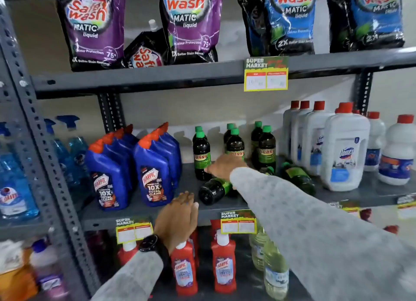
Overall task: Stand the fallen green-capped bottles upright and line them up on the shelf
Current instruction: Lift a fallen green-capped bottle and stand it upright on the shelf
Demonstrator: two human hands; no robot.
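Several dark bottles with green caps stand upright on the grey middle shelf [139, 207], in three short rows led by a left one [202, 153], a middle one [235, 144] and a right one [267, 147]. One fallen bottle [212, 191] lies with its base toward me, its neck under my right sleeve. Another fallen bottle [298, 177] lies by the white jugs, and part of a third [267, 170] shows behind my arm. My right hand [225, 165] is low in front of the middle bottle, above the near fallen one; its grip is hidden. My left hand [177, 220] rests flat and empty on the shelf's front edge.
Blue Harpic bottles [155, 172] stand to the left of the green-capped group, white red-capped Domex jugs [344, 149] to the right. Safe Wash pouches [191, 23] fill the shelf above. Red Harpic bottles [224, 264] and clear bottles sit on the shelf below. Price tags [238, 222] hang from the shelf edges.
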